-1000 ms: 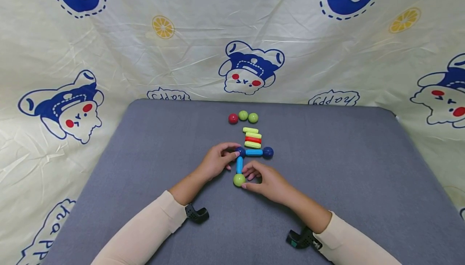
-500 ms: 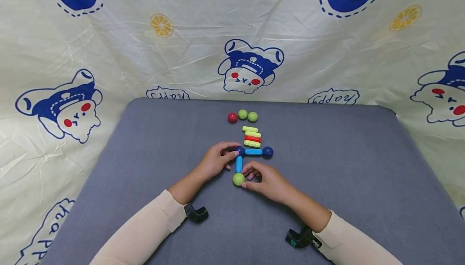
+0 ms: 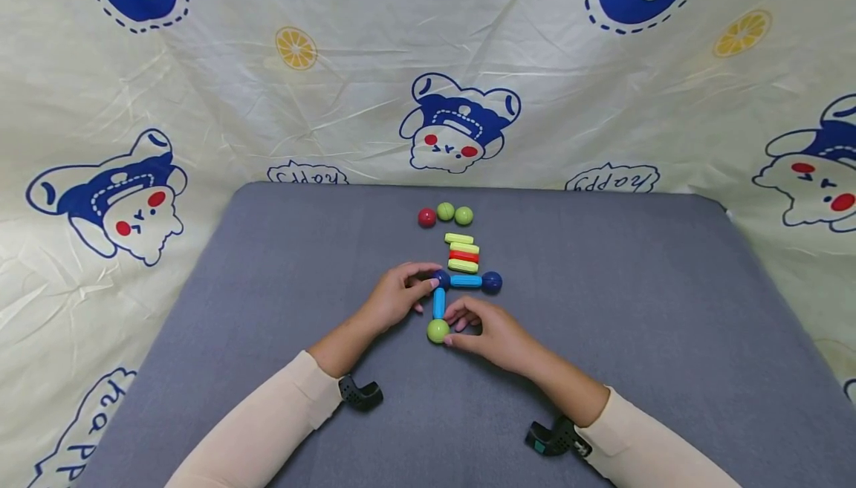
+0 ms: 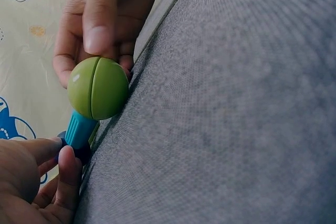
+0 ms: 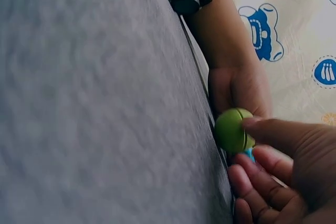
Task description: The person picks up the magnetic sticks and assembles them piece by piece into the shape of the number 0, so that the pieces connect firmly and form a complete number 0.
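Left hand in narrow pinch on navy ball; right hand likewise on green ball; blue rod between

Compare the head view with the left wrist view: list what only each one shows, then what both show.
Only the head view: red ball, red rod, black wrist devices. Only the left wrist view: the seam round the nearest green ball, too fine to make out from the head. Both: that ball, the blue rod touching it, the left hand holding a dark blue ball, the right hand gripping the green ball, the grey surface and the printed sheet.
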Demonstrator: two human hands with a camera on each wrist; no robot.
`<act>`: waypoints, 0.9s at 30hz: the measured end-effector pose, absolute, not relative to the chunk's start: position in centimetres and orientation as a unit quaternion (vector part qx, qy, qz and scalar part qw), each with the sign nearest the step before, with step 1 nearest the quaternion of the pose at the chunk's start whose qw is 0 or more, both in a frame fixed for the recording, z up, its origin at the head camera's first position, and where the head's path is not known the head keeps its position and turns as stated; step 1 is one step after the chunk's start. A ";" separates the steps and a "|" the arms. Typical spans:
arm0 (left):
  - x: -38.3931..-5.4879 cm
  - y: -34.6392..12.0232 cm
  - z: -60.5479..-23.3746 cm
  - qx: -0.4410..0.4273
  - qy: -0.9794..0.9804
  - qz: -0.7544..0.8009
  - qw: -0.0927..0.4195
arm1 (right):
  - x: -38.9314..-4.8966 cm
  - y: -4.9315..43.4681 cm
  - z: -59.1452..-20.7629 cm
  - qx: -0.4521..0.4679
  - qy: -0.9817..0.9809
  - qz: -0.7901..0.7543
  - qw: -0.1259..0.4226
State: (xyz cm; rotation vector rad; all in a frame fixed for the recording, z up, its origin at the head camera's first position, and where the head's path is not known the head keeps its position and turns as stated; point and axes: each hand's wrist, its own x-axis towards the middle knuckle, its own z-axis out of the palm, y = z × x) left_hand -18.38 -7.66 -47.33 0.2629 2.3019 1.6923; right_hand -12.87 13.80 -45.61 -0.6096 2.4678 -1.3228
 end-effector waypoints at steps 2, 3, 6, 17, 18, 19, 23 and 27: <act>-18.4 -7.7 -47.4 0.091 0.795 0.585 0.136 | -13.0 13.9 -45.5 -0.207 0.850 -0.467 0.129; -18.4 -7.7 -47.3 0.092 0.794 0.585 0.135 | -13.1 14.1 -45.4 -0.204 0.849 -0.471 0.123; -18.3 -7.8 -47.4 0.090 0.792 0.589 0.136 | -13.5 14.4 -45.1 -0.191 0.852 -0.477 0.102; -18.4 -7.7 -47.4 0.084 0.791 0.590 0.142 | -15.0 16.5 -44.1 -0.137 0.878 -0.458 0.024; -18.4 -7.7 -47.4 0.083 0.791 0.589 0.142 | -15.2 16.7 -44.0 -0.133 0.880 -0.456 0.015; -18.4 -7.7 -47.4 0.082 0.792 0.589 0.142 | -15.4 16.9 -44.0 -0.130 0.881 -0.454 0.007; -18.3 -7.7 -47.3 0.080 0.791 0.589 0.143 | -16.0 17.8 -44.2 -0.120 0.885 -0.450 -0.003; -18.3 -7.7 -47.3 0.081 0.790 0.591 0.144 | -16.5 18.5 -44.6 -0.108 0.890 -0.444 0.021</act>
